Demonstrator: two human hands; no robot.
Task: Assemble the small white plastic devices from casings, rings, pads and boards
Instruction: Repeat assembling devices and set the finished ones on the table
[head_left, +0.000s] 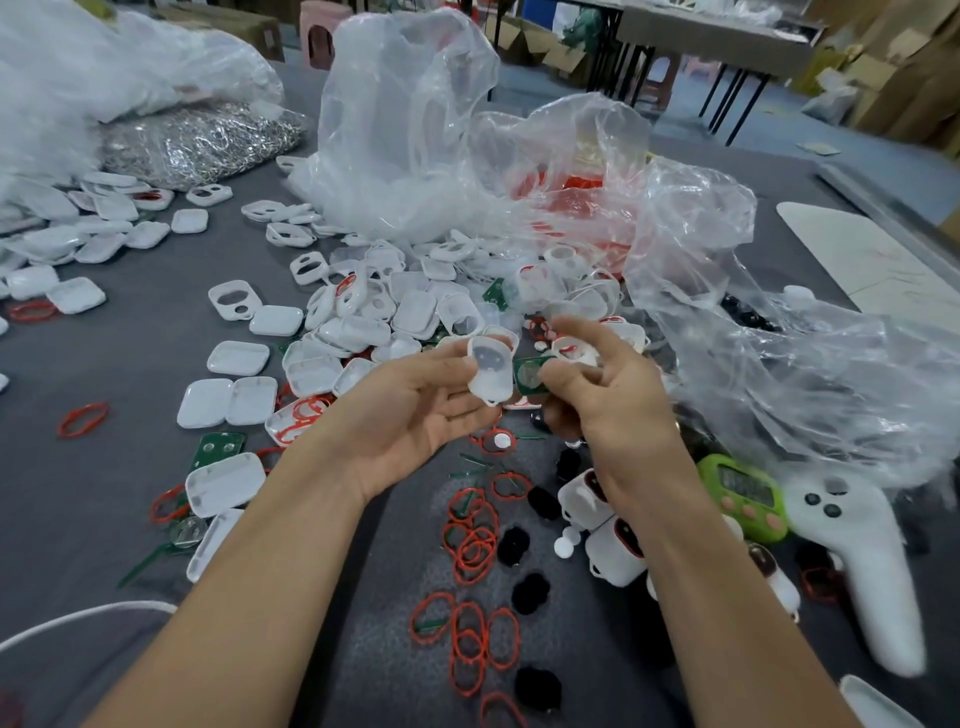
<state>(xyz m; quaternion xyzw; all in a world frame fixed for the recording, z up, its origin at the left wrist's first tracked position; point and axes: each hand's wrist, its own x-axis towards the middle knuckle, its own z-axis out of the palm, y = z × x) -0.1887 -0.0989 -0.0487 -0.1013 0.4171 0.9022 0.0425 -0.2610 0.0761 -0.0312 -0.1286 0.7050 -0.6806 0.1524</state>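
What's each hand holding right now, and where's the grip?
The left hand holds a white casing by its left edge and underside. The right hand pinches a green board by its right edge.

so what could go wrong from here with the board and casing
The green board is only pinched by the right hand, so it could slip or seat crooked in the white casing the left hand holds. If dropped, it may get lost among the piled casings beneath.
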